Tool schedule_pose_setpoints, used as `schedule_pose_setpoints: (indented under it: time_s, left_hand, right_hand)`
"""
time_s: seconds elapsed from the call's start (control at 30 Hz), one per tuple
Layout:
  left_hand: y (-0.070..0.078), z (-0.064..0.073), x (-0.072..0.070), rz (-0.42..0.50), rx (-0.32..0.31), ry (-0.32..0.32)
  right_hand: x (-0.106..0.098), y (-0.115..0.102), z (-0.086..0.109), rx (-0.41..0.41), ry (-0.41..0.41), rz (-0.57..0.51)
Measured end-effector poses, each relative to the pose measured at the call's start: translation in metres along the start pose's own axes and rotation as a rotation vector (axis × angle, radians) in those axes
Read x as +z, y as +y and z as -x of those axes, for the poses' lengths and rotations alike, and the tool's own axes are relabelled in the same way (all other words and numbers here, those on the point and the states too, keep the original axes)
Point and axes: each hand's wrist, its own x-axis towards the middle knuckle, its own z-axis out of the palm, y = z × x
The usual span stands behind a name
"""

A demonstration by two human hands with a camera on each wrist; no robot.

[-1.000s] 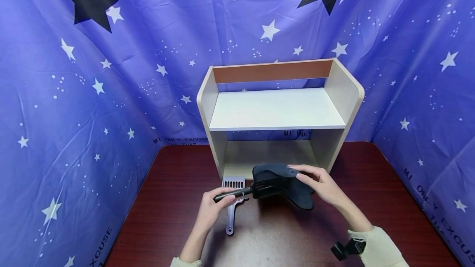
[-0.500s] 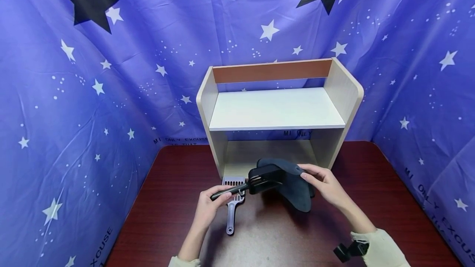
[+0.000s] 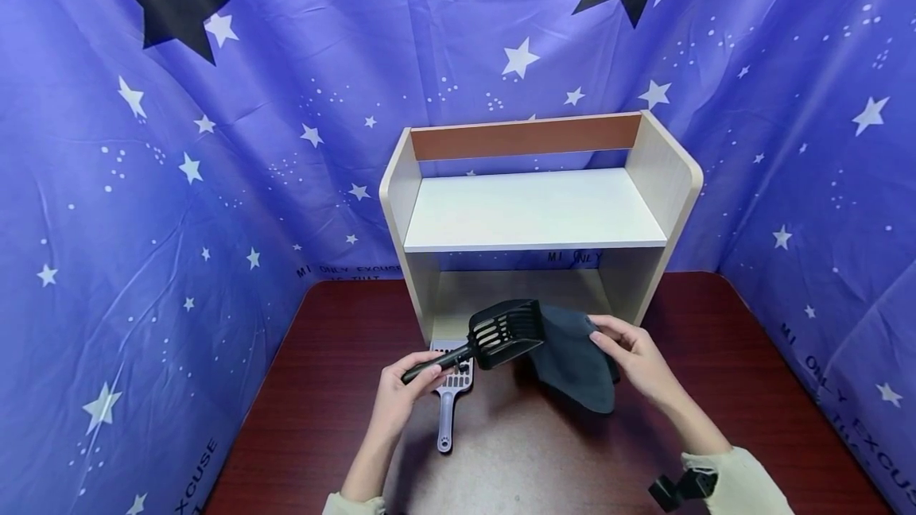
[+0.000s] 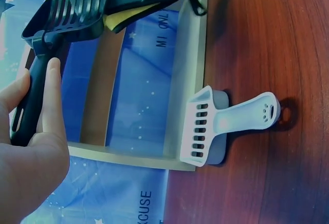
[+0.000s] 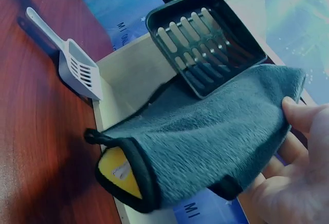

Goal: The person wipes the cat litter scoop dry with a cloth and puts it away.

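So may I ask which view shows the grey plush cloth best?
The right wrist view: the grey plush cloth looms large, its pile, black edging and yellow side visible. The left wrist view crops it; the head view shows it small.

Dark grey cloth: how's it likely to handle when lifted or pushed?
Likely floppy: the dark grey cloth sags and folds in mid-air. Probably not slippery, given its fuzzy surface. The black loop jutting from its edge might snag.

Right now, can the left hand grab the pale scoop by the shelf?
Probably not straight away: the left hand grips the black scoop. If it let go, the way looks free, since nothing covers the pale scoop in the left wrist view.
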Motion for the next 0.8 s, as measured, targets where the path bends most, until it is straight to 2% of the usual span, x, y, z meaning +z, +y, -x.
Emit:
schedule_pose_setpoints:
  time_s: [0.1,0.27,0.37,0.6,0.8]
  left_hand:
    - [0.003,0.000,-0.001,-0.013,-0.006,-0.020]
    - [0.006,0.000,-0.002,-0.067,-0.013,-0.094]
    - [0.006,0.000,-0.002,-0.092,-0.021,-0.138]
    - [0.001,0.001,-0.001,-0.078,-0.046,-0.221]
    - [-0.002,0.001,0.002,-0.121,-0.062,-0.263]
  right_hand:
    - [-0.002,0.000,-0.001,0.017,0.030,-0.018]
    - [-0.005,-0.003,-0.006,0.033,0.043,-0.006]
    - [-0.006,-0.006,-0.010,0.037,0.031,0.003]
    - [-0.003,-0.015,-0.018,0.044,-0.016,-0.001]
    - [0.003,-0.023,-0.027,0.001,-0.075,0.013]
